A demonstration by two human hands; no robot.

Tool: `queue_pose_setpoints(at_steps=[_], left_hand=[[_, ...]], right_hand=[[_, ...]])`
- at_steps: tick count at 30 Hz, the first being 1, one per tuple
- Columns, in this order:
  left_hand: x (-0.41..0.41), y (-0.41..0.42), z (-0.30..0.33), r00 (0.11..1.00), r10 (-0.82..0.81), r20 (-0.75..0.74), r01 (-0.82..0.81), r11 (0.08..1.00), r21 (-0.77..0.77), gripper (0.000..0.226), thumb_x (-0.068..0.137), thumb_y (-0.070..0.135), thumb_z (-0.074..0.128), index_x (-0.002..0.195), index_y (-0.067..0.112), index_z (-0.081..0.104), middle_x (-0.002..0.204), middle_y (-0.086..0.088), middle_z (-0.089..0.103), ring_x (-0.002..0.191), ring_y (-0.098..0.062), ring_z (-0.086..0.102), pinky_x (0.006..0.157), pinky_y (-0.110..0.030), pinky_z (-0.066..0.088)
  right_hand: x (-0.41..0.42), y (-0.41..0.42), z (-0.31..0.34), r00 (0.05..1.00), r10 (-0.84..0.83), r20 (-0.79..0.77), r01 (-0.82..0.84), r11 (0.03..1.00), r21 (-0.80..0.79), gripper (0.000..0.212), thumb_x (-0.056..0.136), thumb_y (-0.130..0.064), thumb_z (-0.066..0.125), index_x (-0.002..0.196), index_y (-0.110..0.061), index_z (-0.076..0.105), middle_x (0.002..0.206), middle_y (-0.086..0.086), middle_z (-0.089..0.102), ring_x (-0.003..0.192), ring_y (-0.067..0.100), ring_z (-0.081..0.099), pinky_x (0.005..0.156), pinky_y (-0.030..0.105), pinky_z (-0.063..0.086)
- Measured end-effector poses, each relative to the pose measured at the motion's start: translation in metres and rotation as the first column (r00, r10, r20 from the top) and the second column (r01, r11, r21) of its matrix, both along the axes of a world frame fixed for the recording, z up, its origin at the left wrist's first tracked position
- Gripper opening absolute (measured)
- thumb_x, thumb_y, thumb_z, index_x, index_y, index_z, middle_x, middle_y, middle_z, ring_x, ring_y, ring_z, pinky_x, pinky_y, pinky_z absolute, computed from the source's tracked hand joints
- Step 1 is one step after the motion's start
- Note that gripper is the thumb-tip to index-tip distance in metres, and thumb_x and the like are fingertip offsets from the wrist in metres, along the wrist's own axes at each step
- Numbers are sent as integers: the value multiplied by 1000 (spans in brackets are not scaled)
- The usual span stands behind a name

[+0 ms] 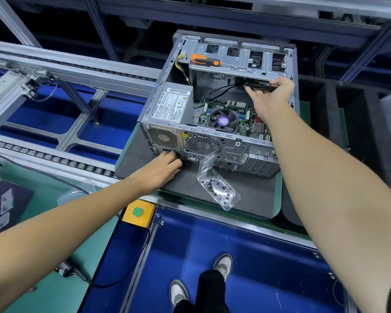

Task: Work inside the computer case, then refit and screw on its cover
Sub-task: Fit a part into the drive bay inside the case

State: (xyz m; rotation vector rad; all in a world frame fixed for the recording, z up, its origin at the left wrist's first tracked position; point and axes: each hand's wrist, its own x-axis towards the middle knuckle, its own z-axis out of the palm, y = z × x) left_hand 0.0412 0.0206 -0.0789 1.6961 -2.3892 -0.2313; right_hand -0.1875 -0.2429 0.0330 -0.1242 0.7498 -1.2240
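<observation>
An open grey computer case (167,132) lies on its side on a dark foam mat (253,195), with its cover off. Inside are the power supply (172,105), the motherboard with a round fan (222,120) and black cables. My right hand (271,98) reaches into the case and grips a flat dark drive (260,85) near the drive cage. My left hand (161,170) rests against the case's rear panel at its lower left, fingers curled at the panel. An orange-and-black screwdriver (205,60) lies on top of the drive cage.
A clear plastic clamshell (217,188) with several small dark screws lies open on the mat in front of the case. A yellow box with a green button (139,213) sits at the bench edge. A roller conveyor (54,157) runs at left. Dark foam blocks (352,132) stand at right.
</observation>
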Motion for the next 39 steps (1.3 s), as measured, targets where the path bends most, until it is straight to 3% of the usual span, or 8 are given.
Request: queue_pose_setpoints(at_steps=[8,13,15,20,28,31,35,39], left_hand=[[11,0,-11,999,11,-47,-14,998,-67,17,104,28,52,113,15,59,118,-4,54,108,-30,43,96,-43,43],[5,10,-13,990,136,-42,-141,978,-156,33,104,45,49,121,20,61,120,3,58,109,-26,49,94,-36,34],[-6,16,-10,976,181,-119,-198,969,-147,43,103,56,43,132,26,55,129,8,55,118,-21,47,98,-32,27],[-55,18,-1,955,0,-298,-41,990,-133,62,101,57,50,154,28,34,152,10,41,140,-7,36,116,-29,21],[-72,5,-13,947,-322,23,322,942,-97,50,105,54,44,150,32,48,164,-6,28,153,-26,24,123,-39,22],[-74,-1,-13,930,-361,72,367,927,-82,44,108,49,41,147,32,51,167,-3,25,154,-24,22,123,-40,21],[-81,-17,-6,894,-445,53,446,895,-12,36,109,38,45,137,22,60,166,-9,27,154,-27,22,121,-41,26],[-84,-25,0,867,-482,126,490,871,-40,34,109,43,40,126,22,63,153,-15,43,139,-31,40,115,-40,30]], right_hand=[[0,0,0,999,-14,-39,15,1000,17,60,89,-1,35,148,-7,32,159,16,24,150,44,25,109,68,41],[0,1,1,999,-5,-41,4,1000,-3,46,91,-2,35,137,-4,40,149,18,36,142,46,36,110,67,39],[0,1,0,999,-8,-41,8,1000,-1,47,91,-2,35,137,-5,38,151,18,33,144,46,33,111,67,38],[0,0,0,999,-3,-51,3,1000,-7,43,90,-1,34,132,-5,39,142,17,37,139,47,37,109,68,40],[-2,0,0,996,-12,-85,14,1000,15,61,89,-2,35,149,-6,31,155,15,27,148,43,27,108,66,42],[-1,1,1,996,-15,-92,17,1000,15,45,90,-2,35,135,-3,41,151,16,36,139,45,38,108,66,42],[-1,1,4,995,-14,-103,16,1000,16,47,90,-2,35,137,-1,44,147,18,41,134,46,43,109,66,41],[-1,2,3,995,-5,-102,5,1000,2,32,90,-2,35,121,-2,44,131,16,46,118,45,47,111,65,40]])
